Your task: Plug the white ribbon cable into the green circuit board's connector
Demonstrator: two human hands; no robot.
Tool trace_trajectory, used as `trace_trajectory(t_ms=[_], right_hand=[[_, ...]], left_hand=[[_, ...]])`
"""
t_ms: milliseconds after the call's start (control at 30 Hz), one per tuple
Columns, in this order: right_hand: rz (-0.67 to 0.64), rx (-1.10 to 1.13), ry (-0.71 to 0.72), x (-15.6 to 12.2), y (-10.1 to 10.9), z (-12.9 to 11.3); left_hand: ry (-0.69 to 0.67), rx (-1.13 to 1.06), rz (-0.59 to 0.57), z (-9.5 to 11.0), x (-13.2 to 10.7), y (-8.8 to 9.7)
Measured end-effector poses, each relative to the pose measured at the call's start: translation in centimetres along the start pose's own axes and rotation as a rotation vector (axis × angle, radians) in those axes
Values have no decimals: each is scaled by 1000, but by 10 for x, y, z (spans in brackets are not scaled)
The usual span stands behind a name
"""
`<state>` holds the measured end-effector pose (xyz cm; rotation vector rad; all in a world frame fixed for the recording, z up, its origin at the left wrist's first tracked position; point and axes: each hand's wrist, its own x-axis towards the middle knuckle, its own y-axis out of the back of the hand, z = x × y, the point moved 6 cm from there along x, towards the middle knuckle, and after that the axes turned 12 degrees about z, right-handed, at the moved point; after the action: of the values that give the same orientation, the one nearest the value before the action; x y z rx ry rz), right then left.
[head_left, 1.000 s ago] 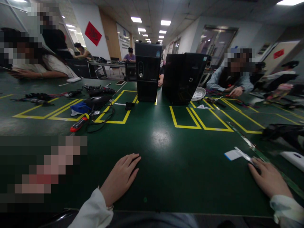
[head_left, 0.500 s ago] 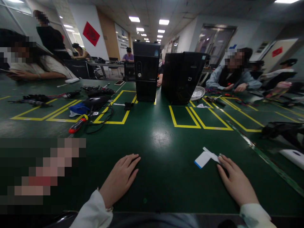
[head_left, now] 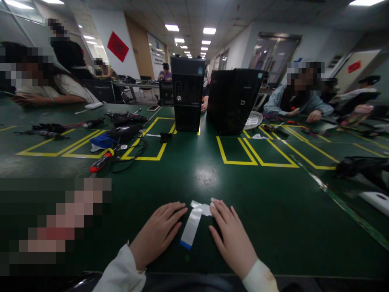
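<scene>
A white flat ribbon cable [head_left: 192, 227] with a blue end lies folded on the green tabletop between my two hands. My left hand [head_left: 159, 231] rests palm down to its left, fingers stretched out, with nothing in it and the fingertips just short of the cable's upper end. On the other side my right hand [head_left: 232, 235] lies with its fingers spread. Its fingertips press on the cable's right end and partly hide it; the thumb is apart from the fingers.
Two black computer towers [head_left: 187, 97] [head_left: 234, 101] stand upright farther back. Yellow tape rectangles mark the table. A red-handled screwdriver [head_left: 101, 161], a blue-and-black bundle [head_left: 105, 140] and loose cables lie left. A white basket [head_left: 253, 120] sits behind the right tower. People sit at both sides.
My right hand has moved left across the table, and the ribbon cable has come with it to the middle, turning so its blue end points toward me. My left hand has barely moved.
</scene>
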<state>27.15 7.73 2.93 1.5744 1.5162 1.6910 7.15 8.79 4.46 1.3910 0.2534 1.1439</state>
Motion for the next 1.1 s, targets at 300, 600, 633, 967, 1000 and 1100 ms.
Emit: trace_trajectory(t_ms=[300,600,633,967,1000,1100], right_hand=[[-136,186,125,12,-13,-48],[-72,178,114,2,4,-16],[-53,151,95,-1,7,-4],[227,-358,-346,-75,63,217],[247,-421,-382,-84,71,237],[255,-564,-518,-107,95,289]], left_hand=[[-71,-116,-69,13,3,3],[-25,-75,-28,7,4,2],[-25,-77,-28,7,4,2],[5,-14,3,1,0,1],[10,-7,8,0,1,1],[30,17,16,-3,1,1]])
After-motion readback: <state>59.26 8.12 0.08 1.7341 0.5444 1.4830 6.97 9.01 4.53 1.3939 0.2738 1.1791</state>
